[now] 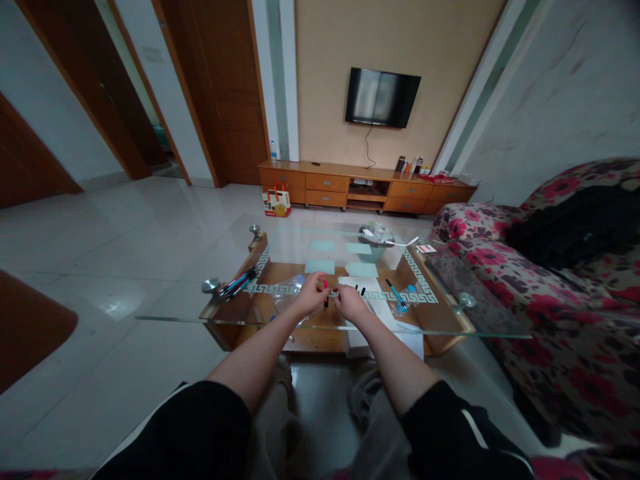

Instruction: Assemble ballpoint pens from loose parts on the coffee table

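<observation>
Over the middle of the glass coffee table (280, 319) both my hands are close together. My left hand (312, 295) is closed on a small red-and-black stick-like piece (326, 285), whose exact kind is too small to tell. Just to its right, my right hand (351, 303) is closed, fingertips pinched towards that piece; whatever they hold is too small to make out. Small black pieces (363, 291) lie beyond my right hand. Clear plastic wrapping (286, 293) is beside my left hand. A bundle of pens (239, 283) lies at the table's left side.
On the right of the table are a blue pen (395, 291) and a small blue round container (401, 308). A lined wastebasket (378, 250) stands beyond the table. A floral sofa (565, 347) is at the right, and a low TV cabinet (325, 181) runs along the far wall.
</observation>
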The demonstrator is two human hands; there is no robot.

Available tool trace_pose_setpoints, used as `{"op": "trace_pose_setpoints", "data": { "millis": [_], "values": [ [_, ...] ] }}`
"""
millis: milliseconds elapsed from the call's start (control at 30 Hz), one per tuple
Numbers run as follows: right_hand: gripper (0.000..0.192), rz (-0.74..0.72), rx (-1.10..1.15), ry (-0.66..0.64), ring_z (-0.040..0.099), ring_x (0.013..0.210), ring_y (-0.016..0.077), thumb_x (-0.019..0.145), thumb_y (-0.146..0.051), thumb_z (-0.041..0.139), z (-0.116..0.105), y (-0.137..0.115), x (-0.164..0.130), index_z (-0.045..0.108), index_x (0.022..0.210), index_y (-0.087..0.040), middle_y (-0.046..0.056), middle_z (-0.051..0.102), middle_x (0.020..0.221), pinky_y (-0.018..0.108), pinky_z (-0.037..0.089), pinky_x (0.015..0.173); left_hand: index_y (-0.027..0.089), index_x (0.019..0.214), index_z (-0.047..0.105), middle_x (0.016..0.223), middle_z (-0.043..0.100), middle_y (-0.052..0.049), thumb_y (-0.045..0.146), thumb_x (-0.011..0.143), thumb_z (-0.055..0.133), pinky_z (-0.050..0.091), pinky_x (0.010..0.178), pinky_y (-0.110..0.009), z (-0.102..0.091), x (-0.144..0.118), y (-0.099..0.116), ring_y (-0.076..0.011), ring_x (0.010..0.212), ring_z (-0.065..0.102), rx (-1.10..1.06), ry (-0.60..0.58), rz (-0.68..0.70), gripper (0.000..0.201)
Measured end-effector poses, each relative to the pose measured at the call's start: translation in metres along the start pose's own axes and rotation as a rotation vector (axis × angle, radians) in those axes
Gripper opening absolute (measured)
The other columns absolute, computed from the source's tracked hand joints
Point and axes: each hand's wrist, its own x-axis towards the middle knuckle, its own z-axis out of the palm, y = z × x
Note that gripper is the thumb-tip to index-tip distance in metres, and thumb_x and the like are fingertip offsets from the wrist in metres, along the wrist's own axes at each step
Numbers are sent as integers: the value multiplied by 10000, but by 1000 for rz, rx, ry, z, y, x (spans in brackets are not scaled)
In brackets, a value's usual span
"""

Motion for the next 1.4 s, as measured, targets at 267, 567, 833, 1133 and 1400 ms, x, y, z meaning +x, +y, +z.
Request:
{"op": "trace_pose_setpoints", "data": {
  "millis": [267, 567, 833, 1133, 1400],
  "values": [
    [224, 98, -90, -58, 645, 976, 243, 859, -109, 558, 4, -4, 3, 696, 1035, -124, 181, 629, 1133, 294, 460, 843, 166, 1150, 609, 1012, 646, -50, 127, 734, 687, 505, 619, -224, 2, 0, -4, -81, 648, 585, -61, 32, -21, 425],
    [242, 98, -67, -68, 648, 988, 222, 882, -90, 533, 0, 1, 2, 725, 1023, -132, 168, 658, 1078, 286, 451, 872, 161, 1139, 627, 1004, 677, -63, 150, 733, 711, 535, 685, -257, 4, 3, -8, -117, 727, 629, -32, 20, -11, 415],
    [223, 103, -52, -77, 658, 964, 214, 857, -70, 546, -1, 5, 1, 744, 930, -143, 150, 689, 1026, 281, 445, 860, 148, 1123, 631, 946, 685, -54, 158, 748, 696, 534, 683, -259, 3, 2, -5, -124, 722, 637, -21, -11, -12, 382],
    [173, 81, -24, -13, 638, 965, 205, 884, -110, 537, -5, 2, 0, 694, 950, -140, 142, 676, 1033, 279, 435, 859, 148, 1122, 631, 878, 674, -37, 156, 750, 695, 529, 668, -253, 2, 1, -4, -127, 714, 640, -69, -22, -25, 378],
    [208, 11, 206, 324, 632, 926, 188, 891, -123, 505, -5, 4, 5, 667, 1018, -150, 99, 700, 994, 278, 454, 866, 136, 1104, 641, 869, 686, -49, 151, 727, 741, 539, 702, -280, 2, 0, 4, -146, 742, 657, -168, -70, -75, 390]
  ]
}}
